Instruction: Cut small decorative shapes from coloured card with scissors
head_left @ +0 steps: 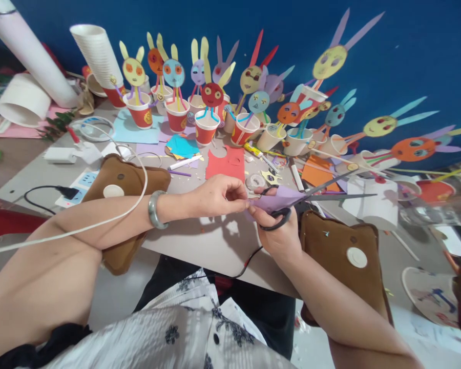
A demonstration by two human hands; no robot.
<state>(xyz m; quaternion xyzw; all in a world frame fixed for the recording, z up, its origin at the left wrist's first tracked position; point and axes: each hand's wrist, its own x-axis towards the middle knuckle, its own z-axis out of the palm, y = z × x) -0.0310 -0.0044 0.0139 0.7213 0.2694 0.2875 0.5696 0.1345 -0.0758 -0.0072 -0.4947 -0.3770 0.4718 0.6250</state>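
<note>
Closest in, a flower-patterned shirt (pixel 192 328); beyond it the bench (pixel 194 237), and it's packed! Brown cushions (pixel 326 266) flank the forearms. A tilted stack of white cups (pixel 92 56) towers behind, and red cups (pixel 176 123) hold long-eared paper figures (pixel 212 95), yellow emblems (pixel 148 118) too small to read. Open-bladed scissors (pixel 326 197) hang in the right hand's (pixel 278 241) grip; between the hands, purple paper (pixel 280 198), its edge pinched by the left hand (pixel 217 195).
</note>
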